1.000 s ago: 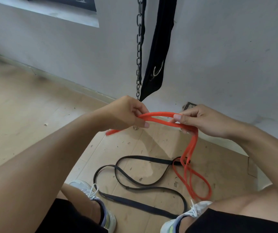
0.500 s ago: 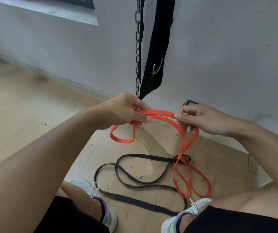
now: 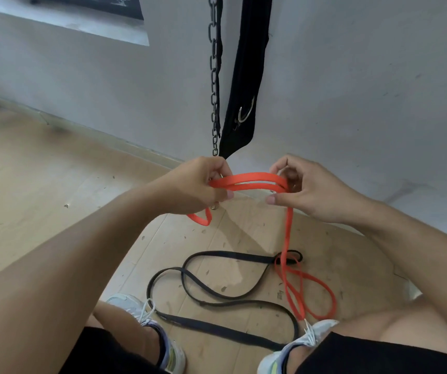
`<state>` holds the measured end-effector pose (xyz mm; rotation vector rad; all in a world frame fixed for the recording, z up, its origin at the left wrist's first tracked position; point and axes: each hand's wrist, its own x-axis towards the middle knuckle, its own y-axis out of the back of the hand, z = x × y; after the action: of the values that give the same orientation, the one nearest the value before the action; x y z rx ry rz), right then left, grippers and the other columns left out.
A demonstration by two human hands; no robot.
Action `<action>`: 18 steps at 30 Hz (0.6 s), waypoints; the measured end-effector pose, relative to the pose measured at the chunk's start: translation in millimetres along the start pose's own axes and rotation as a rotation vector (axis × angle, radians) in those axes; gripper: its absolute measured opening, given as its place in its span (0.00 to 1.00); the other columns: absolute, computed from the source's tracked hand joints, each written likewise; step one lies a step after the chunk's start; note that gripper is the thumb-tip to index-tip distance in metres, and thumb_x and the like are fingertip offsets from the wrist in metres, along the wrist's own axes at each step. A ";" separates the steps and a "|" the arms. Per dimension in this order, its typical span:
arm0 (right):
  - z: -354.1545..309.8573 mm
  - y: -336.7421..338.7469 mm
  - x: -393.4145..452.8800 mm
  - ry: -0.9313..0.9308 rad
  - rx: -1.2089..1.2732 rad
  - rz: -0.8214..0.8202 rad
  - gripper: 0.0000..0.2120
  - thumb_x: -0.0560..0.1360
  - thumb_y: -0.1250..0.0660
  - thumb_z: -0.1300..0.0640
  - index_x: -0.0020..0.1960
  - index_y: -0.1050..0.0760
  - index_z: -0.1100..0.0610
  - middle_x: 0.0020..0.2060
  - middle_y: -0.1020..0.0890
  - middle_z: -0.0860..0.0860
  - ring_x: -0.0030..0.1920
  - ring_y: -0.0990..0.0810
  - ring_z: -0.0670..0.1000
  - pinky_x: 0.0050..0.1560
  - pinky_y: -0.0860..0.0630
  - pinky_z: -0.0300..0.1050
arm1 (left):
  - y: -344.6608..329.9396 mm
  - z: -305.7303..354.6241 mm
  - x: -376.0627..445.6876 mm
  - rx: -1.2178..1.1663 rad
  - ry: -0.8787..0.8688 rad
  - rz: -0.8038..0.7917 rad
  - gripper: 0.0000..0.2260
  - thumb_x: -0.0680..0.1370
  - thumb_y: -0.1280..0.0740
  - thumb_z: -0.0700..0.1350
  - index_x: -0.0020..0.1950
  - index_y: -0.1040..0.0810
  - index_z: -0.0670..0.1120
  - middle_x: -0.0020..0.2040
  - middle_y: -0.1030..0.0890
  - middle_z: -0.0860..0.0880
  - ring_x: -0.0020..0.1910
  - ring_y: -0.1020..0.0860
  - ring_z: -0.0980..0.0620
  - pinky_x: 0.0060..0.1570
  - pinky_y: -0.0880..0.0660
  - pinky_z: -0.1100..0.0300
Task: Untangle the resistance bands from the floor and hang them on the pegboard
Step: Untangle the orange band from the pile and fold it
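An orange resistance band point(image 3: 252, 182) stretches in two strands between my hands, above the floor. My left hand point(image 3: 198, 184) grips its left end, and a small orange loop hangs below that fist. My right hand point(image 3: 306, 190) pinches the right end, from where the band drops to the floor and passes through an end loop of a black resistance band point(image 3: 217, 295). The black band lies in curves between my two shoes. The orange band's lower loops lie by my right shoe. No pegboard is in view.
A metal chain point(image 3: 214, 85) and a black strap with a metal ring point(image 3: 244, 85) hang against the grey wall straight ahead. My shoes point(image 3: 160, 336) stand on the dusty wooden floor point(image 3: 41, 184). A dark frame sits high on the wall at left.
My hands rose slightly and gathered more of the orange band into two strands between them. The loop under my left hand became shorter, and the strand down to the floor pulled straighter.
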<state>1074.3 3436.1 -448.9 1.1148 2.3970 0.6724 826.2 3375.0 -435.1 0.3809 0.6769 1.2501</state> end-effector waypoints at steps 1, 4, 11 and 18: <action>-0.5 -1.8 0.5 0.025 -0.008 0.048 0.10 0.73 0.21 0.53 0.50 0.21 0.47 0.40 0.16 0.49 0.39 0.18 0.48 0.47 0.21 0.51 | -1.0 -1.7 0.7 0.021 -0.002 -0.001 0.05 0.78 0.27 0.44 0.50 0.21 0.49 0.43 0.14 0.49 0.43 0.15 0.48 0.52 0.19 0.43; -2.5 -2.9 -0.8 0.058 -0.034 0.161 0.05 0.73 0.21 0.52 0.46 0.15 0.45 0.39 0.15 0.46 0.38 0.19 0.46 0.42 0.23 0.43 | -3.2 -4.6 0.8 0.086 -0.017 0.014 0.05 0.78 0.27 0.45 0.49 0.23 0.52 0.43 0.14 0.50 0.43 0.15 0.48 0.50 0.18 0.42; -7.1 -11.0 -4.5 0.095 -0.090 0.212 0.10 0.72 0.20 0.55 0.52 0.12 0.46 0.42 0.13 0.40 0.44 0.15 0.41 0.48 0.19 0.39 | -14.9 1.0 -2.3 0.105 -0.084 0.040 0.08 0.77 0.26 0.50 0.55 0.20 0.54 0.41 0.16 0.55 0.42 0.17 0.52 0.50 0.19 0.46; -17.6 -20.1 -7.7 0.156 -0.105 0.153 0.15 0.73 0.20 0.51 0.54 0.23 0.45 0.40 0.14 0.45 0.43 0.15 0.44 0.46 0.20 0.39 | -25.6 19.7 -6.0 -0.063 -0.185 0.147 0.06 0.76 0.25 0.52 0.48 0.16 0.51 0.39 0.15 0.52 0.40 0.17 0.52 0.46 0.20 0.50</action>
<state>1057.4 3414.2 -445.3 1.2515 2.3886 0.9566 857.0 3363.7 -434.4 0.4943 0.4572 1.3533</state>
